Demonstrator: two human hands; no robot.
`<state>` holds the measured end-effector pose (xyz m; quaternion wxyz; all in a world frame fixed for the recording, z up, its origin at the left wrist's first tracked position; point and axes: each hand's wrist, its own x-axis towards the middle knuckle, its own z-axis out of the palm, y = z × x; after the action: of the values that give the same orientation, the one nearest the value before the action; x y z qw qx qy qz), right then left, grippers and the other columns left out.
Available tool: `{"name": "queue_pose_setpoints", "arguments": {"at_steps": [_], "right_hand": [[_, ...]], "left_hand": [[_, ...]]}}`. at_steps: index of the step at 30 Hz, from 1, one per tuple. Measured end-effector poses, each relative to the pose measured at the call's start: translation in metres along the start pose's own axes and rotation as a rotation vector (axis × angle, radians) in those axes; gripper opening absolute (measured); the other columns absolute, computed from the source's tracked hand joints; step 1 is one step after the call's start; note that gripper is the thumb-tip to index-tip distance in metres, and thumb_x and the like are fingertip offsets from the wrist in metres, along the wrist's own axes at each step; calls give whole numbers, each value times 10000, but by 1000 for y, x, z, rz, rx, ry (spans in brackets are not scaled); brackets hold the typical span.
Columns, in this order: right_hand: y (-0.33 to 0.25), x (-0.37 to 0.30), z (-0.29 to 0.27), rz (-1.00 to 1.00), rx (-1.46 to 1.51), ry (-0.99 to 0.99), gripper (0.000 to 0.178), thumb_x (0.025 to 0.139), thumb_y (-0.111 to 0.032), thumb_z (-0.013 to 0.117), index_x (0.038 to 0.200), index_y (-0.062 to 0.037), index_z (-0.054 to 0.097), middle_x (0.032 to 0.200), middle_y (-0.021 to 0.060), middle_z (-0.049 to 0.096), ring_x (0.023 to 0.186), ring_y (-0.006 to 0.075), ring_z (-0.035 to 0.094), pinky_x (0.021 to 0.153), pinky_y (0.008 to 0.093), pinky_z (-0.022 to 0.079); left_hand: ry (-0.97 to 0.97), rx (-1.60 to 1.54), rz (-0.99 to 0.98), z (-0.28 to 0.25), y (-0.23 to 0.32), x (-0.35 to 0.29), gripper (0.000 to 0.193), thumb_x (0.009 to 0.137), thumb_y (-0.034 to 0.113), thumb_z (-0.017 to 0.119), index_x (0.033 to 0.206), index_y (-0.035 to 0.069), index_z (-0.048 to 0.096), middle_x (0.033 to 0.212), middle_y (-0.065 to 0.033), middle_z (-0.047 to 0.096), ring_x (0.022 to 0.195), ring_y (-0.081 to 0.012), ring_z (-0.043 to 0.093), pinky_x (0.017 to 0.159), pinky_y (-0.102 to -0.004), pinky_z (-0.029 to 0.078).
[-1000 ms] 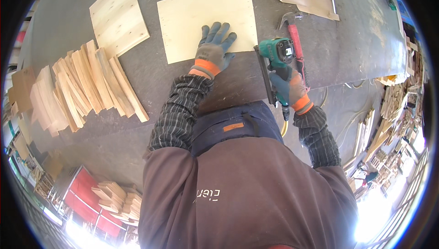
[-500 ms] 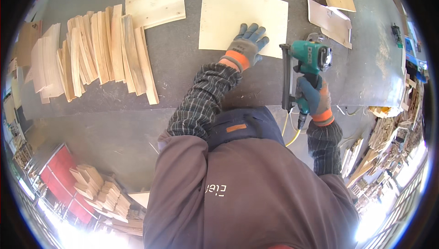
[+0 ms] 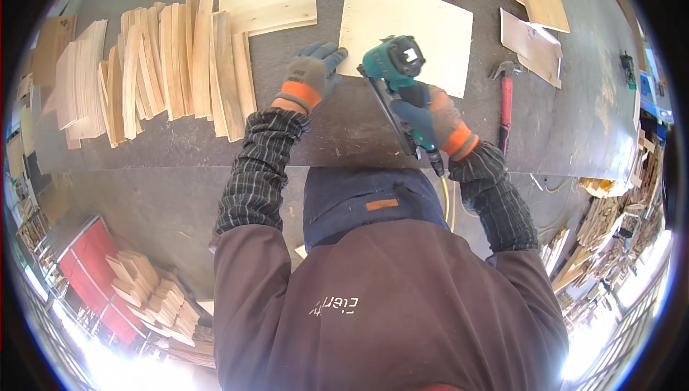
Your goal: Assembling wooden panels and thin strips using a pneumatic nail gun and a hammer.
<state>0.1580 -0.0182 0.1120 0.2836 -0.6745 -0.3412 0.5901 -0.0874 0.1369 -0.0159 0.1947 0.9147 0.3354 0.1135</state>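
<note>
Left hand (image 3: 310, 78): gloved, flat, fingertips on the near-left corner of the plywood sheet (image 3: 423, 28).
Right hand (image 3: 430, 119): clenched around the nail gun (image 3: 395, 68), its head over the sheet's near edge.
Progress: early, I judge (no fasteners visible).
Left: slats (image 3: 165, 61) unused on the bench (image 3: 158, 147).

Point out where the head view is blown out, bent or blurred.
Head view: glare blows out the lower left and lower right rim; the workbench edge and plywood panel bow with fisheye distortion; a black vignette rings the picture; the nail gun in the right hand and the left hand look sharp.
</note>
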Motion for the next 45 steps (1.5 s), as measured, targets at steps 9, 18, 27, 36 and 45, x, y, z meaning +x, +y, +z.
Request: {"name": "queue_pose_setpoints", "arguments": {"at_steps": [9,18,27,36,45], "right_hand": [[6,26,22,53,-85,-15,515,892,-298,751,1265,54,707,1005,147,764,860,193,705,783,340,584],[21,12,1,22,-132,16,467,902,-278,754,1249,32,715,994,121,759,862,166,679,773,334,564],[37,-17,-28,33,-64,64,423,905,-260,756,1235,1,720,960,75,747,833,142,655,758,328,557],[55,-47,-65,65,114,137,311,931,-229,741,1137,1,707,865,24,685,754,112,623,677,308,532],[85,-70,-101,97,81,206,359,934,-223,754,1208,4,709,916,45,723,758,115,639,659,312,537]], "left_hand": [[67,-52,0,6,1,2,441,791,183,855,1226,147,786,1384,-100,704,1323,-350,619,1114,-468,514],[41,-29,-31,7,2,0,522,790,209,865,1299,153,764,1418,-109,683,1346,-348,601,1142,-464,489],[19,-52,-60,-4,12,3,511,792,165,844,1295,132,762,1405,-114,685,1334,-335,607,1136,-447,488],[26,-81,-9,-8,18,7,484,771,125,830,1249,78,773,1341,-147,710,1263,-357,651,1081,-438,538],[55,-66,6,-3,17,7,441,777,126,798,1211,48,779,1297,-166,724,1225,-376,661,1052,-452,541]]}}
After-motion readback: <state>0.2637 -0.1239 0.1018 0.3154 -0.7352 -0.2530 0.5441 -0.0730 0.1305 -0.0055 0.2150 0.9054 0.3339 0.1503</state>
